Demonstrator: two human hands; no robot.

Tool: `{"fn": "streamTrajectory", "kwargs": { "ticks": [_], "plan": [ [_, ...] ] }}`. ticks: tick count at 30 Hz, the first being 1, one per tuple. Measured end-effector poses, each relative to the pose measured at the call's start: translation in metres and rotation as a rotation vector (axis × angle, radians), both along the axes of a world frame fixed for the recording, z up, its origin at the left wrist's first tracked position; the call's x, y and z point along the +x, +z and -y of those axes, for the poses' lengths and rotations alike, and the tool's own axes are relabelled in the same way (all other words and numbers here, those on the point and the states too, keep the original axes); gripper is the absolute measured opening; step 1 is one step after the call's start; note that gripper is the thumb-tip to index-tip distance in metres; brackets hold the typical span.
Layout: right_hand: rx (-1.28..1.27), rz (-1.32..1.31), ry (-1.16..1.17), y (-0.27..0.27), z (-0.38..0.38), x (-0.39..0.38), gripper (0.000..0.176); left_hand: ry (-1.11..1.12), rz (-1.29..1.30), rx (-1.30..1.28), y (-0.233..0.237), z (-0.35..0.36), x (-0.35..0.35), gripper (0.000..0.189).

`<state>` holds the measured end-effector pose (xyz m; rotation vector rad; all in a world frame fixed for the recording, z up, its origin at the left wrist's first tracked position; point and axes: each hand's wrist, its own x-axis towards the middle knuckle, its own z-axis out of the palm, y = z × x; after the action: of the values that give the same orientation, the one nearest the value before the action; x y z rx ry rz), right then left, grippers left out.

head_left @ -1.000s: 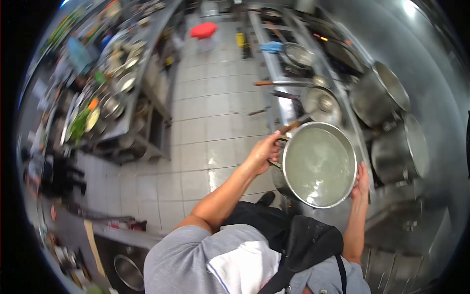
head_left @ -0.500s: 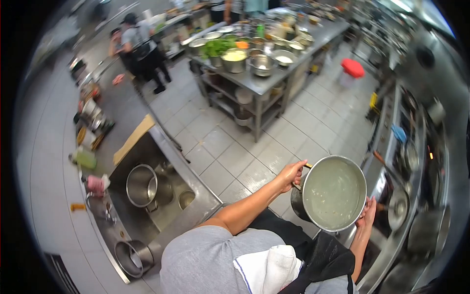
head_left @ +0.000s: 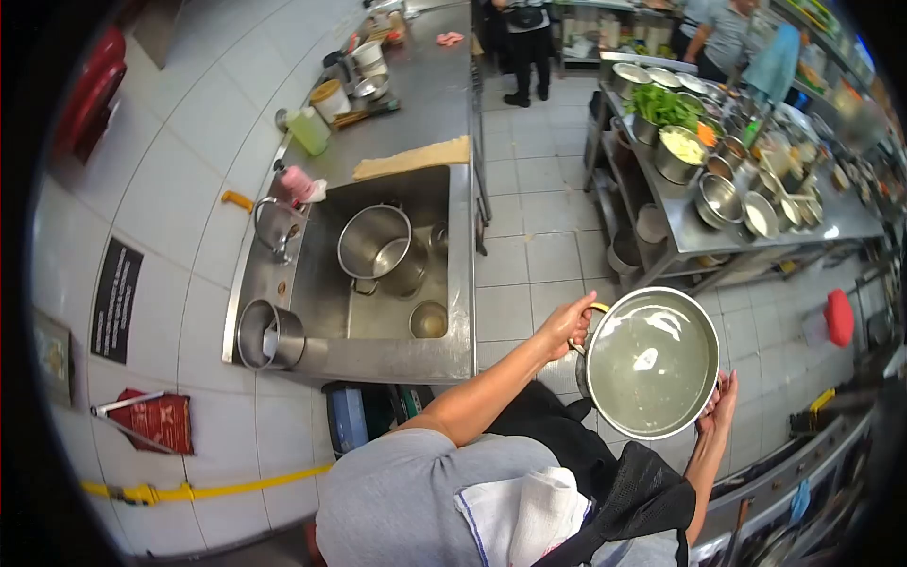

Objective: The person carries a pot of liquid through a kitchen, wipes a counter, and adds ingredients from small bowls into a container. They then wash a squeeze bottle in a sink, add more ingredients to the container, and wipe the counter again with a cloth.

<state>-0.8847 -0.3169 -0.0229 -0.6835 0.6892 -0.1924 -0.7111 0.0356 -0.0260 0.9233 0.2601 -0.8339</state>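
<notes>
A large metal pot (head_left: 652, 364) of cloudy water is held out in front of my body at the right of the view. My left hand (head_left: 570, 323) is closed round its side handle. At the opposite side, my right hand (head_left: 718, 402) grips the pot's lower edge, its fingers partly hidden behind the wall. Left of me is a steel sink (head_left: 378, 326) with a tall steel pot (head_left: 373, 241) and a small bowl (head_left: 428, 319) inside. Another steel pot (head_left: 269, 335) stands on the sink's near left corner.
A faucet (head_left: 279, 241), pink bottle (head_left: 298, 184) and green bottle (head_left: 309, 130) line the wall side. Beyond the tiled floor (head_left: 529, 203) stands a steel table (head_left: 718, 236) with pots and greens. A red-topped bin (head_left: 838, 318) and stove edge are at right. Other people stand further back.
My view and body have turned left, bringing the sink nearer the middle. The pot stays held between both hands, and the stove has slid toward the lower right edge.
</notes>
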Motion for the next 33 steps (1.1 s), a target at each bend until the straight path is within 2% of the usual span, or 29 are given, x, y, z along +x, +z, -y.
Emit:
{"fn": "streamTrajectory", "kwargs": {
  "ticks": [9, 13, 19, 21, 23, 25, 26, 31, 33],
  "plan": [
    [0.054, 0.025, 0.384, -0.002, -0.005, 0.249, 0.041, 0.351, -0.018, 0.007, -0.006, -0.042, 0.12, 0.043],
    [-0.032, -0.09, 0.418, -0.021, -0.02, 0.349, 0.042, 0.446, 0.023, 0.016, -0.026, -0.067, 0.182, 0.042],
    [0.061, 0.014, 0.544, -0.015, -0.06, 0.486, 0.044, 0.542, -0.001, -0.007, -0.005, -0.102, 0.279, 0.04],
    [0.039, -0.054, 0.555, 0.008, -0.081, 0.533, 0.047, 0.609, -0.063, -0.029, 0.001, -0.115, 0.307, 0.041],
    [0.088, 0.035, 0.695, 0.011, -0.088, 0.586, 0.047, 0.662, -0.035, -0.069, 0.009, -0.127, 0.339, 0.041],
    [0.033, 0.023, 0.742, 0.034, -0.108, 0.632, 0.046, 0.729, 0.048, -0.039, 0.024, -0.134, 0.355, 0.044],
    [0.035, 0.057, 0.768, 0.036, -0.113, 0.657, 0.046, 0.699, 0.057, -0.144, 0.021, -0.146, 0.366, 0.043],
    [0.097, 0.136, 0.958, 0.084, -0.165, 0.774, 0.045, 0.85, 0.173, -0.196, 0.068, -0.174, 0.422, 0.041],
    [0.082, 0.142, 1.002, 0.104, -0.194, 0.817, 0.044, 1.0, 0.133, -0.1, 0.094, -0.188, 0.443, 0.044]
  ]
}}
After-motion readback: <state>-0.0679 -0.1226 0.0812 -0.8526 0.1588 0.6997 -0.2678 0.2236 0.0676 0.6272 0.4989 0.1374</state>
